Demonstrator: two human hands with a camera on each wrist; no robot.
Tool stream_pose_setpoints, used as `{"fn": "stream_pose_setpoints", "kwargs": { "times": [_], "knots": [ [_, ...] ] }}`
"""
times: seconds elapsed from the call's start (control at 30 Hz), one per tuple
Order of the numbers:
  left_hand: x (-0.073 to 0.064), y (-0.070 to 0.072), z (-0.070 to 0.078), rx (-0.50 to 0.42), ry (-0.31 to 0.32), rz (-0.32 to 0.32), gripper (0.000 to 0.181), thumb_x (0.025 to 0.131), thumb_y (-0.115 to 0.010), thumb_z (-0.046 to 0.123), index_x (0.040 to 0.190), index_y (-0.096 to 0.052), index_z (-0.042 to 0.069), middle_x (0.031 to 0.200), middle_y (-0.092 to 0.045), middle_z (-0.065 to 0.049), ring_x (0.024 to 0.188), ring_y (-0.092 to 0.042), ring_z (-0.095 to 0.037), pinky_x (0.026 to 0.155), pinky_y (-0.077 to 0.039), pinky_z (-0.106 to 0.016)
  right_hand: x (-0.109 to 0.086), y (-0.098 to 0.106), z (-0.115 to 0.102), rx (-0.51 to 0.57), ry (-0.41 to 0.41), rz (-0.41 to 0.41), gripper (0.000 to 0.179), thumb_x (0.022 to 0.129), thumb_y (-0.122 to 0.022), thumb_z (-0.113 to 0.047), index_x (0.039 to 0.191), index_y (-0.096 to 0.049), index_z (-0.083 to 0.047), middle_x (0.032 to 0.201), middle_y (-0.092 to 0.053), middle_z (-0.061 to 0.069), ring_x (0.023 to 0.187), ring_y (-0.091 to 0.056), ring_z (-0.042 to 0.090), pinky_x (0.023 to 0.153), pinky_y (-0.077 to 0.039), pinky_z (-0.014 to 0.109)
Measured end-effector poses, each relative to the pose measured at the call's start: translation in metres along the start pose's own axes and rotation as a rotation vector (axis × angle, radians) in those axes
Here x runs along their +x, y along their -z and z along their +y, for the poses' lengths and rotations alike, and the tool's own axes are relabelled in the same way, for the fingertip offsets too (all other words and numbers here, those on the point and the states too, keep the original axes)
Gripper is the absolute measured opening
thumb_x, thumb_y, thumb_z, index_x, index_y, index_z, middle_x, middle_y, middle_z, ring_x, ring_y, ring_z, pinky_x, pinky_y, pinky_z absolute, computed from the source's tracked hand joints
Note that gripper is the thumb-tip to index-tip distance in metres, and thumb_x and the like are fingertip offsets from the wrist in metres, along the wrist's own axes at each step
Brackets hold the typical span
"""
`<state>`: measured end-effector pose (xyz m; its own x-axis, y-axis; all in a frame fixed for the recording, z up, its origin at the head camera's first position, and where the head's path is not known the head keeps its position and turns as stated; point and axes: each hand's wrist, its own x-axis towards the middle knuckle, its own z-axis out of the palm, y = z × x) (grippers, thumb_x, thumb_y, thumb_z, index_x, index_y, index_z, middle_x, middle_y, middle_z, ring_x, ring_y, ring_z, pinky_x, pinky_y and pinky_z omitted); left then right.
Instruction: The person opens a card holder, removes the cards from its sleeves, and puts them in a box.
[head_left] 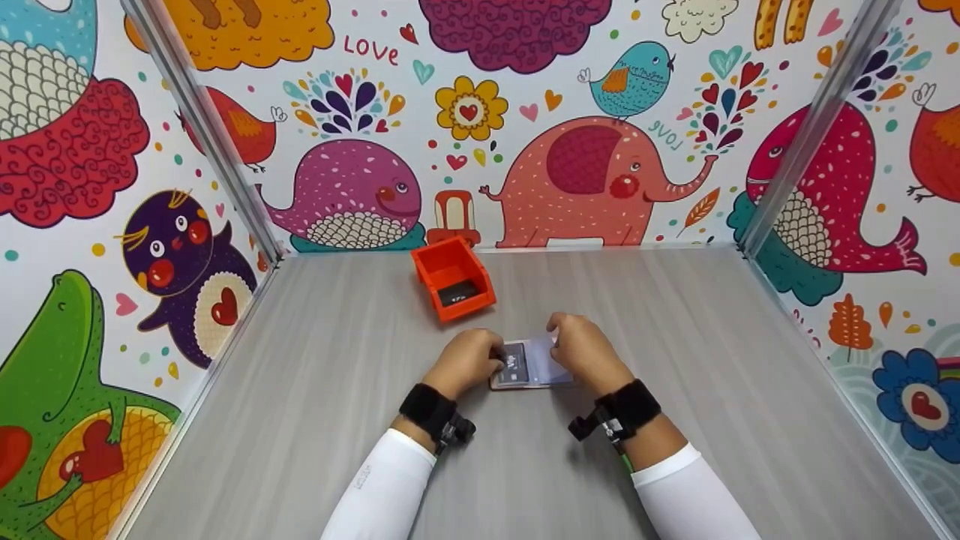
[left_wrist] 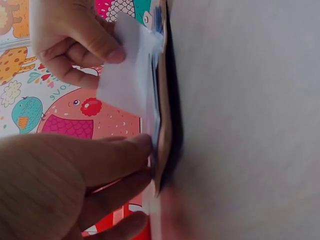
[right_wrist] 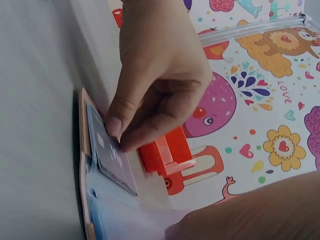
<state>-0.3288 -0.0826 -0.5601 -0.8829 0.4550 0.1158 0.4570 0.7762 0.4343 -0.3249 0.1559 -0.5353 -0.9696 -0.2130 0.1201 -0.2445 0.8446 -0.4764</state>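
Note:
A small card holder [head_left: 532, 385] with clear plastic sleeves and a tan cover lies opened on the table. A dark grey card [head_left: 514, 364] with pale print sits on its left side. My left hand [head_left: 466, 361] pinches the holder's left side, thumb and forefinger at the edge of the card [right_wrist: 112, 155]. On the other side, my right hand [head_left: 589, 351] pinches a clear sleeve [left_wrist: 127, 75] between thumb and fingers. That sleeve stands raised off the cover in the left wrist view. Part of the holder's right side is hidden behind the right hand.
An orange open-fronted bin [head_left: 471, 306] stands just beyond the left hand, with a dark flat card-like thing [head_left: 457, 292] inside. Patterned wall panels [head_left: 465, 180] enclose the grey table [head_left: 337, 360] at the back and both sides. Dark wrist straps with cameras sit on both arms.

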Motion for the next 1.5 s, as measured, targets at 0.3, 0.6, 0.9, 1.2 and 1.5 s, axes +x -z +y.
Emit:
{"fn": "stream_pose_setpoints", "kwargs": {
  "times": [0.3,0.6,0.9,1.2,1.5],
  "knots": [
    [-0.001,0.003,0.000,-0.032,0.024,-0.058,0.016,0.094,-0.091,0.012,0.110,-0.090,0.010,0.104,-0.085,-0.004,0.095,-0.074,-0.019,0.096,-0.063,-0.043,0.001,-0.006,0.013,0.016,-0.064,-0.040,0.048,0.085,-0.075,0.009,0.132,-0.072,0.002,0.116,-0.080,0.023,0.096,-0.069,0.031,0.092,-0.061,0.049],
    [-0.003,0.005,0.003,-0.052,0.045,-0.094,0.020,0.094,-0.091,0.009,0.114,-0.089,0.007,0.108,-0.084,-0.006,0.099,-0.073,-0.020,0.100,-0.063,-0.044,0.003,-0.005,0.021,0.063,-0.110,-0.082,0.050,0.083,-0.080,0.005,0.132,-0.071,0.001,0.098,-0.075,0.015,0.087,-0.068,0.029,0.080,-0.060,0.043],
    [-0.003,0.006,0.003,-0.032,0.007,-0.076,0.010,0.092,-0.090,0.010,0.102,-0.089,0.007,0.101,-0.081,-0.007,0.091,-0.070,-0.021,0.093,-0.062,-0.046,0.002,-0.006,0.019,0.078,-0.094,-0.051,0.020,0.083,-0.080,0.001,0.102,-0.076,0.000,0.092,-0.076,0.014,0.070,-0.065,0.022,0.063,-0.054,0.034],
    [-0.003,0.007,0.001,0.008,-0.030,-0.037,0.004,0.087,-0.090,0.009,0.089,-0.088,0.011,0.084,-0.074,0.000,0.077,-0.057,-0.014,0.075,-0.052,-0.035,0.006,-0.013,0.003,0.402,-0.083,-0.126,0.004,0.094,-0.080,-0.006,0.096,-0.079,-0.002,0.090,-0.078,0.008,0.075,-0.068,0.014,0.066,-0.055,0.025],
    [-0.004,0.009,0.000,-0.009,0.012,-0.054,0.013,0.089,-0.092,0.013,0.101,-0.088,0.007,0.087,-0.077,-0.001,0.079,-0.062,-0.015,0.080,-0.057,-0.037,0.007,-0.026,0.005,0.481,-0.169,-0.193,0.009,0.101,-0.077,-0.007,0.104,-0.079,0.001,0.090,-0.078,0.008,0.075,-0.072,0.015,0.066,-0.057,0.024]
  ]
}}
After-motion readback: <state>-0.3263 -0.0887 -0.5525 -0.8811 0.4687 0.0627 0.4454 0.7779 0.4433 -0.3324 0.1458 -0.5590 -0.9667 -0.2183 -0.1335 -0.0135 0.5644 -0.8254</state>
